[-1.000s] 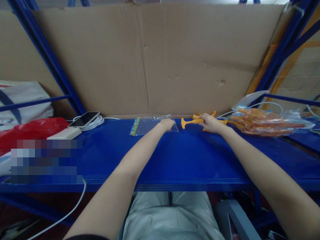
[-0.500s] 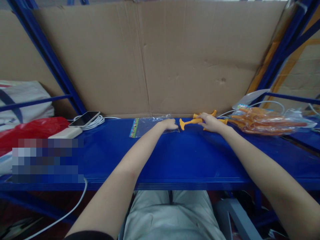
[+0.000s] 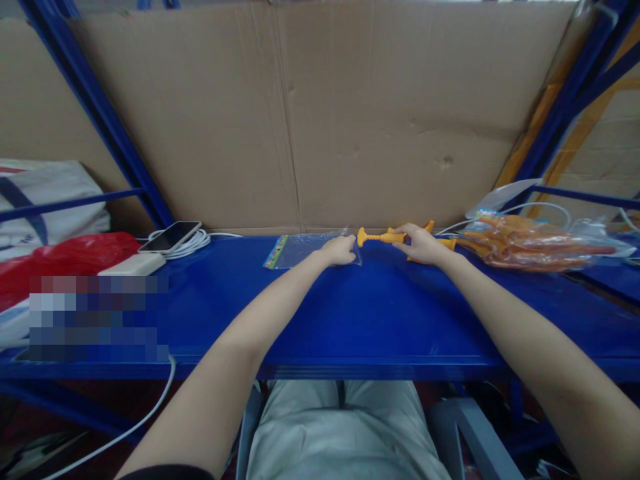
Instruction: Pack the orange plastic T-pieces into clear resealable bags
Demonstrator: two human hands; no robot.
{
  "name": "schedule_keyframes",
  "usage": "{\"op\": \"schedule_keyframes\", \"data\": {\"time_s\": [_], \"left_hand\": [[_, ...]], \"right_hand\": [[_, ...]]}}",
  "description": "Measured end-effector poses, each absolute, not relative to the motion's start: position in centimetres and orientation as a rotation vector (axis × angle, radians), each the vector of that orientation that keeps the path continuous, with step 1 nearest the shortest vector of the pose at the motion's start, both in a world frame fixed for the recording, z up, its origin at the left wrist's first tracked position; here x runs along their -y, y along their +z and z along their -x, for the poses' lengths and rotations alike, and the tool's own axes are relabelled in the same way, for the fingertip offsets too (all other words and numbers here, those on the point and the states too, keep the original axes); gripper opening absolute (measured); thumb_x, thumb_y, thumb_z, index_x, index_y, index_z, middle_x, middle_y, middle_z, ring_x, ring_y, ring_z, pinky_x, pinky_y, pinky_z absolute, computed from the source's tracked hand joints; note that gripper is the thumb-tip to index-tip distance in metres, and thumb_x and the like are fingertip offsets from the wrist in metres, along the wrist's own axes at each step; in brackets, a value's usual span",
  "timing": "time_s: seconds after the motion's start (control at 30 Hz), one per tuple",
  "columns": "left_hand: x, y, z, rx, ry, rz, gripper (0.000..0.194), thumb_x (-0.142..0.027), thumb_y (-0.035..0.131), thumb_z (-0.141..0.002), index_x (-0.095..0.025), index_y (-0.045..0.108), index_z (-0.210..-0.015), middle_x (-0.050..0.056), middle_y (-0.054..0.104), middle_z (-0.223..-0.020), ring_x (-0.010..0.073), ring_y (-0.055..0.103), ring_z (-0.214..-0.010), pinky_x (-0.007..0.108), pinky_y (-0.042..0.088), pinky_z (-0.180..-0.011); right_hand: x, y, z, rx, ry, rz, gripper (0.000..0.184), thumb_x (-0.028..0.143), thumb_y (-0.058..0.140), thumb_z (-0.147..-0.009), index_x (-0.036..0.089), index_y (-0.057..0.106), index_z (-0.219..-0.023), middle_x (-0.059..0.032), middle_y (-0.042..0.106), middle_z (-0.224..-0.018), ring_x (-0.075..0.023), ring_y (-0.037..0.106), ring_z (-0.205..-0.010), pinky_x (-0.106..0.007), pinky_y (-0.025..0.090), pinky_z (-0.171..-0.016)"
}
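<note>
My left hand [image 3: 340, 250] is closed on the right end of a clear plastic bag [image 3: 303, 249], which lies flat with a colourful printed strip at its left end. My right hand [image 3: 420, 245] grips a yellow plastic piece [image 3: 374, 237] with a ridged shaft and a T-shaped tip. That tip points left, close to the bag's right edge and my left fingers. Other yellow plastic parts [image 3: 445, 243] lie under and beside my right hand, partly hidden by it.
Right of my hands sits a clear bag full of orange-yellow pieces [image 3: 530, 243]. A phone [image 3: 170, 237] rests on a coiled white cable [image 3: 193, 245] at left, near a white box [image 3: 133, 264] and a red bag [image 3: 75, 260]. Cardboard [image 3: 350, 120] stands behind the blue shelf [image 3: 360, 320].
The yellow piece's T-shaped tip has risen slightly and turned, still left of my right hand. The clear bag and my left hand have shifted a little to the right.
</note>
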State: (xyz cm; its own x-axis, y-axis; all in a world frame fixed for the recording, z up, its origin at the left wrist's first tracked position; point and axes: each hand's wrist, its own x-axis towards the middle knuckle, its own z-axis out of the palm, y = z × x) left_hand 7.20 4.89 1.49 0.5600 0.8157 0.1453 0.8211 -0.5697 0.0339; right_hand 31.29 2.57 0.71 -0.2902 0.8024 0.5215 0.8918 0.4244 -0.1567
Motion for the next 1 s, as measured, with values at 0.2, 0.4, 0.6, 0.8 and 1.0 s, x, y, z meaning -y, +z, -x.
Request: {"op": "schedule_keyframes", "data": {"time_s": [0.2, 0.4, 0.6, 0.8, 1.0], "left_hand": [[-2.3, 1.9, -6.7, 1.44, -0.368, 2.652, 0.026, -0.023, 0.048, -0.083, -0.019, 0.051, -0.109, 0.008, 0.068, -0.096, 0.0241, 0.065, -0.09, 0.029, 0.046, -0.069], [-0.9, 1.9, -7.6, 1.272, -0.317, 2.611, 0.029, -0.02, 0.043, -0.086, -0.018, 0.048, -0.115, 0.009, 0.068, -0.103, 0.0239, 0.065, -0.095, 0.03, 0.047, -0.075], [0.5, 1.2, -8.8, 1.104, -0.299, 2.648, 0.035, -0.021, 0.04, -0.088, -0.017, 0.046, -0.122, 0.011, 0.065, -0.114, 0.0238, 0.064, -0.097, 0.032, 0.048, -0.079], [-0.8, 3.6, -5.5, 1.442, -0.423, 2.478, 0.029, -0.026, 0.041, -0.088, -0.015, 0.051, -0.113, 0.012, 0.066, -0.108, 0.025, 0.063, -0.102, 0.031, 0.047, -0.079], [-3.9, 3.8, 1.7, 2.198, -0.384, 2.109, 0.048, -0.036, 0.053, -0.084, -0.005, 0.048, -0.12, 0.025, 0.059, -0.122, 0.0345, 0.056, -0.114, 0.036, 0.046, -0.085]], "right_hand": [[-2.2, 0.9, -30.7, 2.221, -0.167, 1.412, 0.03, 0.026, 0.057, -0.078, 0.016, 0.064, -0.105, -0.0102, 0.066, -0.099, -0.0223, 0.062, -0.086, -0.035, 0.049, -0.078], [-1.6, 1.4, -29.4, 2.256, -0.097, 1.337, 0.029, 0.027, 0.06, -0.075, 0.017, 0.065, -0.102, -0.0077, 0.068, -0.096, -0.0198, 0.062, -0.083, -0.031, 0.048, -0.074], [-0.8, 1.5, -27.2, 2.328, 0.018, 1.262, 0.027, 0.018, 0.06, -0.071, 0.014, 0.066, -0.097, -0.0068, 0.069, -0.089, -0.0182, 0.063, -0.079, -0.029, 0.049, -0.074], [-1.1, 0.2, -26.2, 2.248, 0.122, 1.234, 0.019, 0.022, 0.065, -0.069, 0.015, 0.064, -0.087, -0.005, 0.069, -0.085, -0.0187, 0.063, -0.078, -0.03, 0.049, -0.073], [-1.6, -0.5, -26.0, 2.196, 0.178, 1.287, 0.02, 0.027, 0.066, -0.069, 0.017, 0.064, -0.086, -0.0037, 0.067, -0.081, -0.018, 0.062, -0.074, -0.029, 0.048, -0.069]]}}
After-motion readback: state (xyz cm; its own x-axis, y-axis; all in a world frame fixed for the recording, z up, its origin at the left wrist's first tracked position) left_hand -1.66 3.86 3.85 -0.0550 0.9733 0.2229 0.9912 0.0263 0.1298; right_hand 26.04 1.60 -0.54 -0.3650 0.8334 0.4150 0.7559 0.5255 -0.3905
